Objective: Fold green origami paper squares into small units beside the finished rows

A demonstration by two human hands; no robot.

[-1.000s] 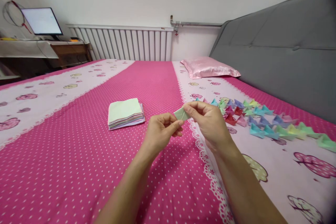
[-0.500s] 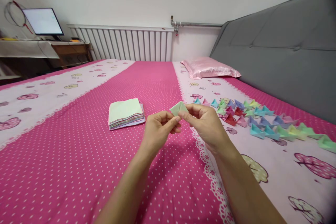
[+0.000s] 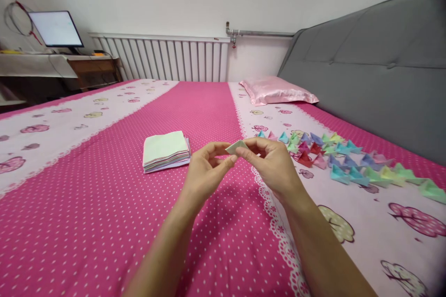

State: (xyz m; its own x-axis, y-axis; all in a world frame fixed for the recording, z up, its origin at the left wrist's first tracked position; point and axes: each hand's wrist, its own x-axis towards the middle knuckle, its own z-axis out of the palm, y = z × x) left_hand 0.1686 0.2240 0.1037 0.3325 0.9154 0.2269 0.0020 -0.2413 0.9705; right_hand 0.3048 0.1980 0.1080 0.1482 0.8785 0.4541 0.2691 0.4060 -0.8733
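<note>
The folded piece [image 3: 235, 146] you hold is paper, matt and crisply creased. Your stack [image 3: 166, 147] is likewise paper, dull-faced, its edges uneven. You have matt paper in the boats [image 3: 339, 174] also. Your bedspread [image 3: 104, 195] is printed cloth, low in sheen, lightly rumpled; your pillow [image 3: 277, 90] is glossy, satin-like cloth. Note the headboard [image 3: 376, 60]: padded, smooth, low-sheen; leather or cloth, undetermined. The radiator [image 3: 186, 60] appears painted metal, the pipe [image 3: 265, 33] dull bare metal. Your desk [image 3: 92, 66] shows wood under a cloth cover [image 3: 35, 65].
</note>
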